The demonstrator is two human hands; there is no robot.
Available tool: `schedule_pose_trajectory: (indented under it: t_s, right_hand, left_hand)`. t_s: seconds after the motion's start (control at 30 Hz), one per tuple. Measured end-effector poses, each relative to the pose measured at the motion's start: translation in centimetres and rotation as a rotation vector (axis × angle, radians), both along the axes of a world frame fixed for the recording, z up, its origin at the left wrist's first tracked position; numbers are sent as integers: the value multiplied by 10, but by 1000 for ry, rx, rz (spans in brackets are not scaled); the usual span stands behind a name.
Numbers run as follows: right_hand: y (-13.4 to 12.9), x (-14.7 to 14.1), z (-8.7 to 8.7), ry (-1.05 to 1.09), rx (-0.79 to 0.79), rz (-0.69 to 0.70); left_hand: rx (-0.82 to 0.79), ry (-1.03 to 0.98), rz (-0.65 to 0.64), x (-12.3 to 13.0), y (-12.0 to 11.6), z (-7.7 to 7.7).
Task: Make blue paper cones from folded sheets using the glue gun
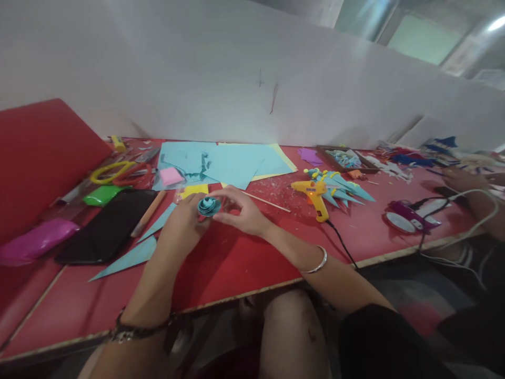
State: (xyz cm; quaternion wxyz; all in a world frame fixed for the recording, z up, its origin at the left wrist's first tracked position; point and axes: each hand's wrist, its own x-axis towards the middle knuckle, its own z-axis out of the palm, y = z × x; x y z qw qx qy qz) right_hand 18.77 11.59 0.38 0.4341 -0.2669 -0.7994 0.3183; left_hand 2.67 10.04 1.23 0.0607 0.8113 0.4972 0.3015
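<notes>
Both my hands are raised over the red table (236, 258), around a rolled blue paper rose (208, 206). My left hand (183, 223) grips the rose from the left side. On its other side, my right hand (246, 213) has thumb and index finger curved round the rose's right edge, pinching it. Pointed blue paper pieces (132, 258) lie left of my left wrist. Behind the hands are large blue sheets (232, 163) and a small yellow piece (193, 190). A thin stick (268, 202) lies just beyond my right hand.
A yellow glue gun (315, 197) with its cord lies to the right, before blue paper cones (347, 189). At left are a black tablet-like object (110, 226), a pink packet (39, 239) and a green packet (101, 195). Another person's hand (460, 179) is at far right, near a purple device (410, 216).
</notes>
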Motion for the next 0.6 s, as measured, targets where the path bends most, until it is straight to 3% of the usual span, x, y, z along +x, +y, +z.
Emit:
schedule_pose_trajectory:
  t_s: [0.13,0.27,0.6]
  right_hand:
    - [-1,0,1,-73,87,37]
    - [-2,0,3,-143,156,-47]
    - [5,4,-1,-78,206,-167]
  left_hand:
    - [70,-88,-73,2,1,4]
    - [70,-138,-134,4,0,5]
    - [44,-197,-107,10,-8,6]
